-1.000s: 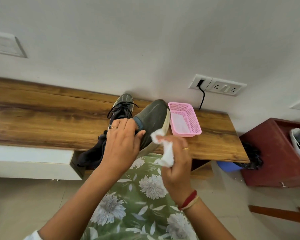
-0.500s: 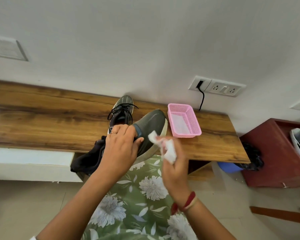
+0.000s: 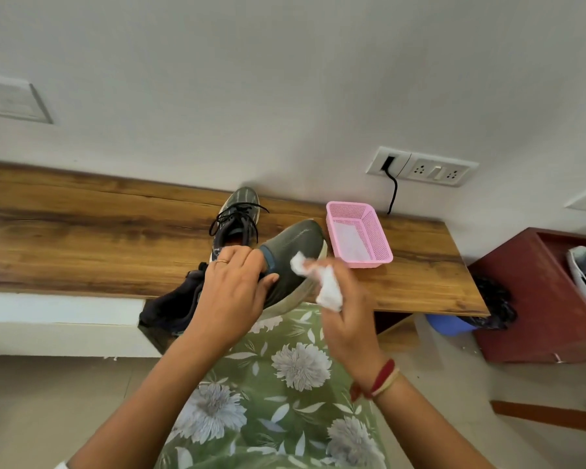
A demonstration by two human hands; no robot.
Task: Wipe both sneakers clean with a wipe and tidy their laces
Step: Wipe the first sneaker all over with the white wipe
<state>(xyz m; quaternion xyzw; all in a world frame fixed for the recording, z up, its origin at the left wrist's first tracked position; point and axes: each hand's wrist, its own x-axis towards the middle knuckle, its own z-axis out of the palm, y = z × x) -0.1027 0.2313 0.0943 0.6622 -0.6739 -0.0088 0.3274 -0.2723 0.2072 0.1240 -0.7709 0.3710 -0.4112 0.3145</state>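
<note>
My left hand (image 3: 232, 292) grips a grey-green sneaker (image 3: 295, 252) by its collar and holds it tilted over the front edge of the wooden shelf (image 3: 82, 238), toe pointing toward the wall. My right hand (image 3: 344, 309) pinches a crumpled white wipe (image 3: 322, 282) and presses one end against the sneaker's right side near the pale sole. The second sneaker (image 3: 241, 211) stands behind on the shelf, its black laces loose and spread. My left hand hides the held sneaker's laces.
A pink mesh basket (image 3: 379, 252) sits on the shelf right of the sneakers. A black cable hangs from a wall socket (image 3: 420, 167) behind it. A dark red cabinet (image 3: 535, 299) and a blue bin with a black bag (image 3: 454, 323) stand right of the shelf.
My right hand has brought the wipe up from in front of the shelf edge onto the sneaker's side. My left hand keeps its hold on the shoe.
</note>
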